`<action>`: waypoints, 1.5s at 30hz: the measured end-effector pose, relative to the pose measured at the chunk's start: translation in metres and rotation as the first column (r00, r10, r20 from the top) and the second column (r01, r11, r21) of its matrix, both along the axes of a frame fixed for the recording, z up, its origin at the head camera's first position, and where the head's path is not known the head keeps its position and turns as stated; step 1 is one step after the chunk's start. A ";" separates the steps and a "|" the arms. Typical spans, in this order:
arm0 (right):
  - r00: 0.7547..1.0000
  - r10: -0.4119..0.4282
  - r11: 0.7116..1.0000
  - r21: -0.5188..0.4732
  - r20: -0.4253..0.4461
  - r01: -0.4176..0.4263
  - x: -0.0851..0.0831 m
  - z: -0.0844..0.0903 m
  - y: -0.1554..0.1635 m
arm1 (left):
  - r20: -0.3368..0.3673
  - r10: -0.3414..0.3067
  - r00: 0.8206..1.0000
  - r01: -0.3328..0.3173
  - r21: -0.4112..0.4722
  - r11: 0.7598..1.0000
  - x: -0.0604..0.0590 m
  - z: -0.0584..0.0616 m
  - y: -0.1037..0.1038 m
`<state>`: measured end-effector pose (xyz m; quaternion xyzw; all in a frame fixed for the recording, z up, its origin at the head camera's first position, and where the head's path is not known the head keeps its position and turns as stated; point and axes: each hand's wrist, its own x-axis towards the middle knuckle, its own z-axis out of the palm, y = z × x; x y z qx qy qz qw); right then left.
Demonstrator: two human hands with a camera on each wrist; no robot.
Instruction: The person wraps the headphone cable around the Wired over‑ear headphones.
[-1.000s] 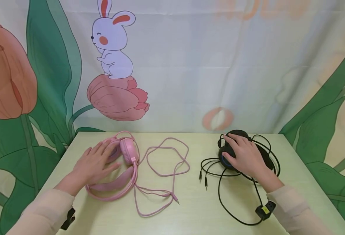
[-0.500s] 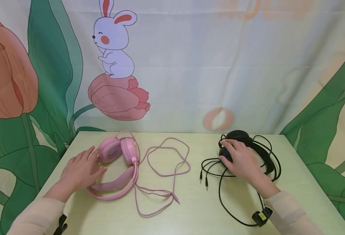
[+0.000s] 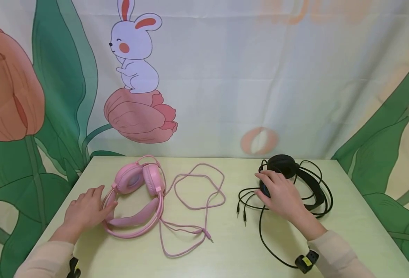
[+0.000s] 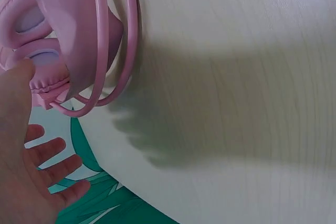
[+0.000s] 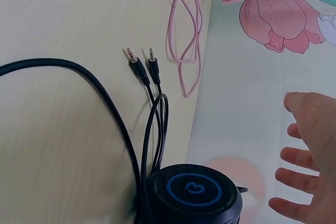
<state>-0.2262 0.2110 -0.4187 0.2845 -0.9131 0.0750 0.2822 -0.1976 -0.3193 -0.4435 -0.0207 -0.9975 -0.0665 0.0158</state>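
Pink headset (image 3: pixel 136 197) lying flat on the counter (image 3: pixel 225 247), left of centre, earcups side by side at the far end, band curving toward the near edge. Left hand (image 3: pixel 84 210) just beside its band on the left; fingers (image 3: pixel 96 192) straight and slightly spread, tips at the band's outer wire, gripping nothing. Seen from the left wrist, open palm (image 4: pixel 21 171) beside the pink band (image 4: pixel 89 40), fingers fanned. Pink cable (image 3: pixel 197 193) looping loosely to the right of the headset, plug end near the counter's middle.

Black headset (image 3: pixel 295 177) on the right side of the counter, black cable (image 3: pixel 277 227) coiled around it, two jack plugs (image 3: pixel 241 212) lying toward the centre. Right hand (image 3: pixel 281 191) over the near earcup, fingers (image 3: pixel 263 179) relaxed and apart, whether touching cannot be told. From the right wrist, blue-ringed earcup (image 5: pixel 194 192) below the spread fingers (image 5: pixel 294 182), hand clear of it.
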 end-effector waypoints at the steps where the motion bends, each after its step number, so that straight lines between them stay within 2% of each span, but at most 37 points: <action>1: 1.000 -0.001 1.000 -0.002 0.000 0.001 0.000 0.000 0.000 | 0.008 0.008 1.000 -0.008 0.009 1.000 0.000 -0.001 0.000; 9: 1.000 -0.001 1.000 -0.012 0.004 0.001 0.005 -0.004 -0.003 | 0.087 0.053 0.995 -0.059 0.076 0.995 -0.003 -0.011 -0.003; 16: 0.999 -0.010 1.000 -0.016 0.039 0.011 0.007 -0.009 -0.007 | 0.185 0.090 0.979 -0.113 0.120 0.986 -0.009 -0.017 -0.003; 21: 0.996 -0.032 0.999 0.001 0.086 0.032 0.007 -0.011 -0.011 | 0.267 0.148 0.952 -0.201 0.185 0.962 -0.012 -0.020 -0.001; 25: 0.995 -0.035 0.999 0.013 0.094 0.034 0.008 -0.013 -0.015 | 0.302 0.175 0.937 -0.248 0.222 0.943 -0.013 -0.021 0.000; 31: 0.994 -0.028 1.000 0.009 0.109 0.027 0.006 -0.015 -0.024 | 0.344 0.209 0.916 -0.319 0.305 0.897 -0.012 -0.020 0.003; 39: 0.989 -0.024 0.999 -0.026 0.144 0.028 0.006 -0.016 -0.034 | 0.371 0.248 0.895 -0.385 0.363 0.849 -0.011 -0.026 0.002; 43: 0.991 -0.012 0.999 -0.039 0.136 0.017 0.006 -0.019 -0.039 | 0.379 0.247 0.892 -0.394 0.382 0.836 -0.011 -0.030 0.002; 45: 0.991 -0.004 0.999 -0.043 0.132 0.010 0.006 -0.021 -0.042 | 0.373 0.240 0.896 -0.385 0.385 0.839 -0.010 -0.031 0.002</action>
